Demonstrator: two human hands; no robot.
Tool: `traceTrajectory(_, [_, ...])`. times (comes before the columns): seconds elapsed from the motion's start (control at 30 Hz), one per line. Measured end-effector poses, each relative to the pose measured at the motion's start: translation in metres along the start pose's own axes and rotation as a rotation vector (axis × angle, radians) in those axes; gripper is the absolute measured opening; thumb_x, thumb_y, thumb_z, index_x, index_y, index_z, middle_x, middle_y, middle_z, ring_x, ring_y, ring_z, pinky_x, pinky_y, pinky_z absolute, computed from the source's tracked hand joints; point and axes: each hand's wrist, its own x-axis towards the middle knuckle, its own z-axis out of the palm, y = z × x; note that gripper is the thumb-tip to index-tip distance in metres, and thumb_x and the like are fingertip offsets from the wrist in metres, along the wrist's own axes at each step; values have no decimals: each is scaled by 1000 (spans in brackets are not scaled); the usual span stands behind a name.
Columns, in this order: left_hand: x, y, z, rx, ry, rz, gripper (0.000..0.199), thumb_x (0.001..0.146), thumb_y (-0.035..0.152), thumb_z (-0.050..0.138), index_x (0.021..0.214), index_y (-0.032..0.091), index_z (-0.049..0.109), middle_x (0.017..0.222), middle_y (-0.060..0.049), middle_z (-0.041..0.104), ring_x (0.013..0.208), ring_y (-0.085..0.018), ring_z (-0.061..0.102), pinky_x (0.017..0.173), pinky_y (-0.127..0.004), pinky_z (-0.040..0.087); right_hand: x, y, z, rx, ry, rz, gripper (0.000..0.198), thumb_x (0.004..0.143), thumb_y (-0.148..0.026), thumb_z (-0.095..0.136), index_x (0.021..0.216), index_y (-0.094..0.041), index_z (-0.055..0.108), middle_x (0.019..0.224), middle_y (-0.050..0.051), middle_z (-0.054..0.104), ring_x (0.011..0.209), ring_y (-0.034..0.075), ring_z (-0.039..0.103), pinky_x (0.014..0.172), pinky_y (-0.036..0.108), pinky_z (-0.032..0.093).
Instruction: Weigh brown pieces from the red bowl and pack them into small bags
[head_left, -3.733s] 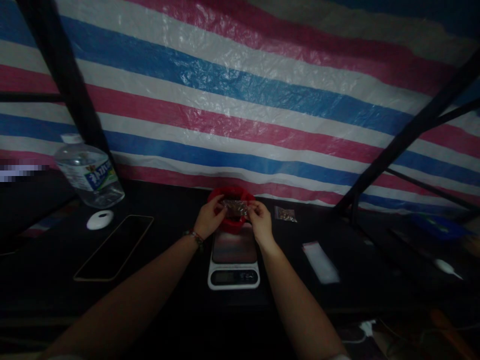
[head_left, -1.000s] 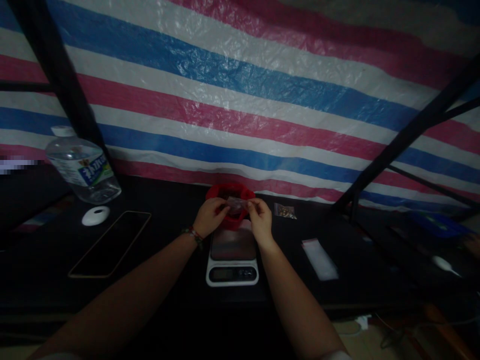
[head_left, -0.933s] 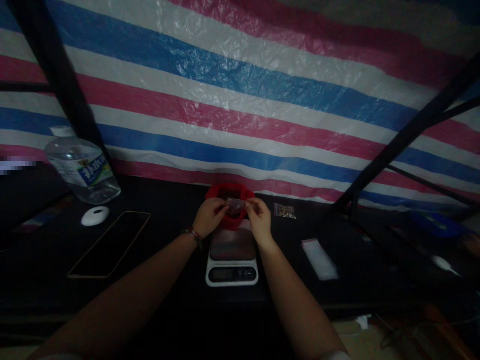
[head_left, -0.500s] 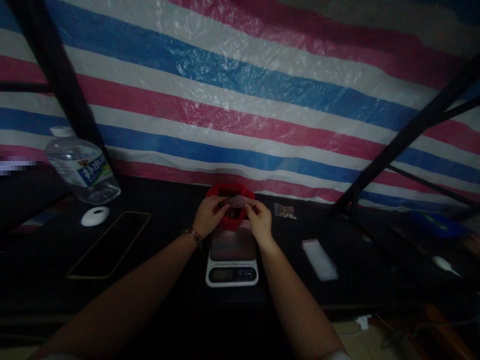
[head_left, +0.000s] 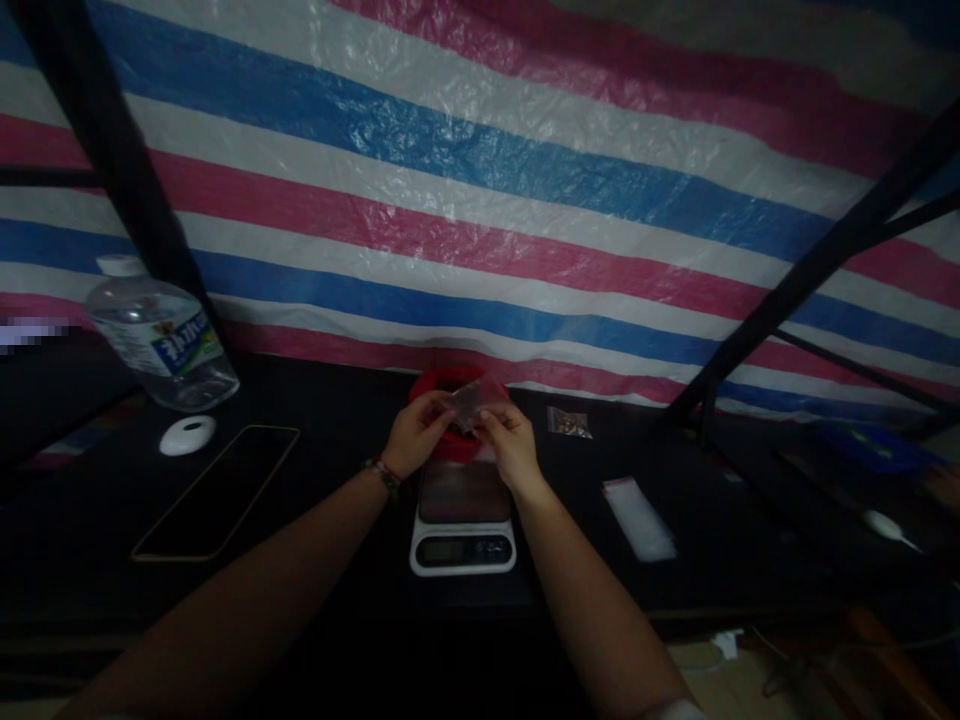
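A small clear plastic bag (head_left: pixel 472 396) is pinched between my two hands over a red basket (head_left: pixel 429 383). My left hand (head_left: pixel 417 432) grips its left side, fingers closed. On the other side my right hand (head_left: pixel 511 443) holds it with thumb and fingers together. What lies inside the red basket is mostly hidden by my hands and the bag. Just in front of the basket stands a white kitchen scale (head_left: pixel 463 510) with a dark plate; its display shows no readable number. To the right lies a zip bag with small brownish pieces (head_left: pixel 570 424).
A stack of clear bags (head_left: pixel 639 520) lies right of the scale. At left are a phone (head_left: pixel 217 492), a white oval object (head_left: pixel 187 436) and a large plastic bottle (head_left: pixel 161 335). Dark metal bars (head_left: pixel 795 275) slant up on both sides before a striped sheet (head_left: pixel 480 240).
The plastic bag has turned from flat and edge-on to raised and tilted up. My right hand has shifted slightly left, closer to my left hand.
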Motion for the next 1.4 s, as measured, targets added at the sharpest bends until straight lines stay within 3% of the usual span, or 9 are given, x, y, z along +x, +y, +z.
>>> traceTrajectory(0.1, [1,-2,2,-109,-8,-40,32,78,33,63,105,17,60,92,-4,67,82,-17,65,75,-29,54,1,-3,-2,-10,64,-31,26,67,-35,73,86,-19,65,75,0,67,61,11,59,52,22,46])
traceTrajectory(0.27, [2,2,5,-192,18,-61,31,75,28,66,104,17,58,75,1,60,68,-12,62,65,-24,53,6,-4,-6,26,130,-51,20,68,-34,71,76,-17,64,58,-4,58,45,7,46,42,19,35])
traceTrajectory(0.47, [0,8,6,-274,97,-93,44,73,34,69,111,16,56,80,-2,64,70,-13,63,68,-26,53,5,0,-2,118,161,11,25,64,-33,74,80,-18,62,68,-2,64,53,9,53,46,20,41])
traceTrajectory(0.7, [3,13,-5,-47,125,-219,27,75,40,64,79,13,70,73,-5,70,65,-16,64,62,-26,53,0,-9,0,45,50,54,26,64,-34,73,82,-19,62,66,-4,63,52,9,53,46,19,39])
traceTrajectory(0.83, [4,15,-6,-7,60,-205,33,75,45,64,83,13,72,78,-6,72,69,-18,66,64,-27,54,3,-12,-5,-92,64,-16,27,69,-43,68,81,-18,64,56,-5,57,45,8,44,43,21,32])
traceTrajectory(1.0, [1,10,-1,-87,-57,-174,48,73,48,66,105,13,67,97,-10,72,81,-19,67,71,-28,54,8,-9,-10,-125,145,-74,26,71,-44,66,74,-18,62,48,-7,46,42,7,35,41,21,27])
traceTrajectory(1.17, [-1,11,-1,110,-204,-170,35,81,46,56,73,14,68,65,-3,67,58,-15,61,56,-24,48,8,-7,-11,-97,152,-103,24,73,-42,65,78,-18,62,51,-7,48,43,8,38,42,21,29])
traceTrajectory(1.4, [2,17,-5,141,-89,-154,33,80,44,56,74,14,68,67,-3,68,61,-16,62,56,-24,48,7,-11,-8,-123,143,-56,27,68,-40,69,85,-18,64,53,-6,56,40,7,39,38,21,29])
